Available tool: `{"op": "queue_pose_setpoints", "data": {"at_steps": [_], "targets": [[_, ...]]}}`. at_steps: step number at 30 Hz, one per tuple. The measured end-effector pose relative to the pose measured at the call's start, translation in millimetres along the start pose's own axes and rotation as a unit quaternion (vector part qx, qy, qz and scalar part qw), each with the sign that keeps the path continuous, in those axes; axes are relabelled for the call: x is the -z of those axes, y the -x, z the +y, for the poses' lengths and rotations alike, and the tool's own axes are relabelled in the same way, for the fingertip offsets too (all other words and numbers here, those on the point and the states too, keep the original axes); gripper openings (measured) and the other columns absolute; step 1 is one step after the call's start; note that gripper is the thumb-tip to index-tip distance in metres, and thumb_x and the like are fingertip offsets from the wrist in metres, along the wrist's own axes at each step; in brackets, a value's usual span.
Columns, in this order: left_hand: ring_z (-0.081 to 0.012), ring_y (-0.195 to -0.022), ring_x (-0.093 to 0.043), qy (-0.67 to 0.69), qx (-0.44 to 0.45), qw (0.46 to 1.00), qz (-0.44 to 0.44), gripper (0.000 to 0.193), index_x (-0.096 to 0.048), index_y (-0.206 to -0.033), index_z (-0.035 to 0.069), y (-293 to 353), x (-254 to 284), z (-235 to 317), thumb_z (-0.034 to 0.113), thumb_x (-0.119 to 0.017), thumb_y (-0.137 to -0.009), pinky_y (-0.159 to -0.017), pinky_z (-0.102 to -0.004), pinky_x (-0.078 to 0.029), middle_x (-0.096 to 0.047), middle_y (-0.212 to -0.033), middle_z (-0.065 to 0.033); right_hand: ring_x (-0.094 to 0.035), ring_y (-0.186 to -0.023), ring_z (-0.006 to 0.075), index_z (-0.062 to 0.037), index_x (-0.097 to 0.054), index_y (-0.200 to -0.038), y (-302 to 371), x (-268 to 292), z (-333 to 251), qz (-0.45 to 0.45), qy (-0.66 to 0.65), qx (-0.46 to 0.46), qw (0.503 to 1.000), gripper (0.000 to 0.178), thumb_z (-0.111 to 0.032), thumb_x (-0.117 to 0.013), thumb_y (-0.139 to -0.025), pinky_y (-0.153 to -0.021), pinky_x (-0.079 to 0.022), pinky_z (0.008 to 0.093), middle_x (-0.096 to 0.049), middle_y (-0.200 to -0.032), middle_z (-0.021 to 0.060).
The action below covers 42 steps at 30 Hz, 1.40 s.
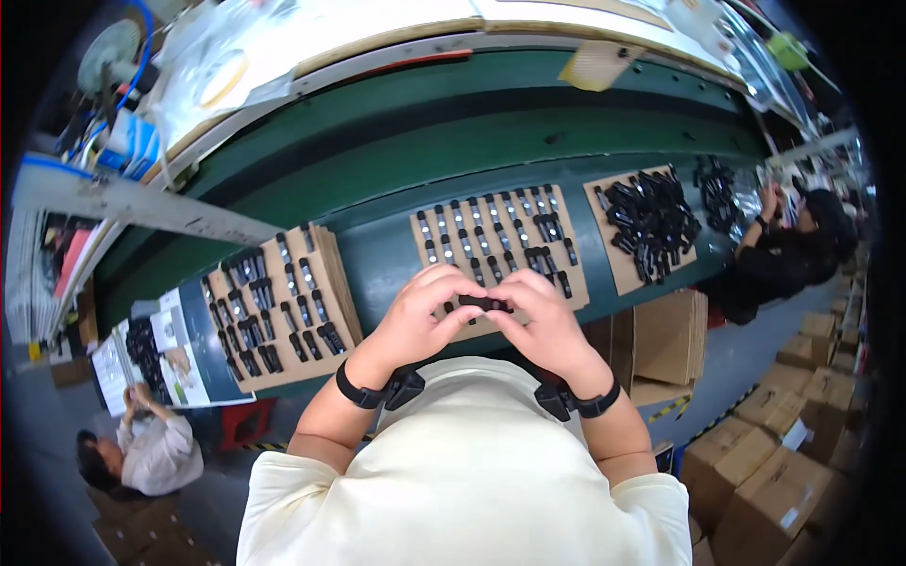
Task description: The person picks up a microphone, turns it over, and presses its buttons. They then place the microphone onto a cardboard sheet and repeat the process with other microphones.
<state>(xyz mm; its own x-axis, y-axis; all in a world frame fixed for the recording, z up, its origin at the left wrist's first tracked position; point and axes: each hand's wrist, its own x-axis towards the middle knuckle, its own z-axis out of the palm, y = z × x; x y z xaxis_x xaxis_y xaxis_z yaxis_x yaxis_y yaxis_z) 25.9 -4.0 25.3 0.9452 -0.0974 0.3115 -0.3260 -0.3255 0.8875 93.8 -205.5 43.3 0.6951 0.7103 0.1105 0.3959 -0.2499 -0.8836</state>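
Between both hands I hold a small black cylindrical part [485, 303], level, close in front of my chest. My left hand [423, 311] pinches its left end with thumb and fingers. On the other end, the fingertips of my right hand [543, 323] are closed. Its exact kind is too small to make out, and fingers cover both ends. Just beyond the hands lies a cardboard sheet [572, 297] bearing rows of black-and-silver cylindrical parts [478, 213]. My hands overlap its near edge in the view.
A stack of cardboard sheets [338, 283] with similar parts stands left. To the right, a heap of black parts [651, 222] covers another sheet. People sit at far left [156, 453] and far right [793, 250]. Cartons [774, 481] line the floor; a metal beam [189, 209] crosses the left.
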Motion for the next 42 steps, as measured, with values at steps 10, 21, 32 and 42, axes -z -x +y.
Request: {"op": "queue_pose_setpoints", "data": {"at_steps": [10,21,32,42], "targets": [[-0.0260,-0.085,-0.063,-0.104,0.200,0.974,-0.033,0.021,-0.064,-0.103,-0.001,22,-8,-77,0.008,-0.066,-0.084,-0.080,-0.0341,-0.050,-0.064,-0.094,-0.0139,-0.063,-0.075,0.0204,0.0005,-0.060,-0.097,86,15,248,0.165,0.117,-0.340,0.918,0.024,-0.013,-0.072,-0.080,-0.069,-0.051,0.0315,-0.066,-0.083,0.0128],[-0.0213,-0.083,-0.063,-0.125,0.282,0.951,0.009,0.020,-0.063,-0.102,-0.004,55,-2,-102,0.008,-0.063,-0.087,-0.078,-0.0307,-0.050,-0.064,-0.096,-0.0145,-0.063,-0.080,0.0313,-0.0005,-0.058,-0.096,86,32,286,0.165,0.227,-0.378,0.882,0.022,-0.013,-0.069,-0.081,-0.076,-0.051,0.0373,-0.064,-0.086,0.0148],[-0.0211,-0.082,-0.063,-0.107,0.284,0.953,-0.011,0.019,-0.063,-0.102,-0.004,47,-19,-105,0.008,-0.063,-0.087,-0.076,-0.0305,-0.050,-0.065,-0.093,-0.0142,-0.060,-0.090,0.0306,-0.0036,-0.056,-0.106,98,40,269,0.159,0.217,-0.380,0.885,0.032,-0.015,-0.070,-0.080,-0.080,-0.049,0.0376,-0.058,-0.104,0.0152],[-0.0224,-0.082,-0.065,-0.135,0.294,0.946,-0.001,0.018,-0.063,-0.101,-0.002,18,-71,-93,0.007,-0.063,-0.086,-0.076,-0.0324,-0.050,-0.066,-0.091,-0.0137,-0.058,-0.100,0.0350,-0.0056,-0.057,-0.109,190,100,309,0.250,0.209,-0.388,0.862,0.031,-0.019,-0.066,-0.083,-0.087,-0.048,0.0417,-0.057,-0.111,0.0169]]}}
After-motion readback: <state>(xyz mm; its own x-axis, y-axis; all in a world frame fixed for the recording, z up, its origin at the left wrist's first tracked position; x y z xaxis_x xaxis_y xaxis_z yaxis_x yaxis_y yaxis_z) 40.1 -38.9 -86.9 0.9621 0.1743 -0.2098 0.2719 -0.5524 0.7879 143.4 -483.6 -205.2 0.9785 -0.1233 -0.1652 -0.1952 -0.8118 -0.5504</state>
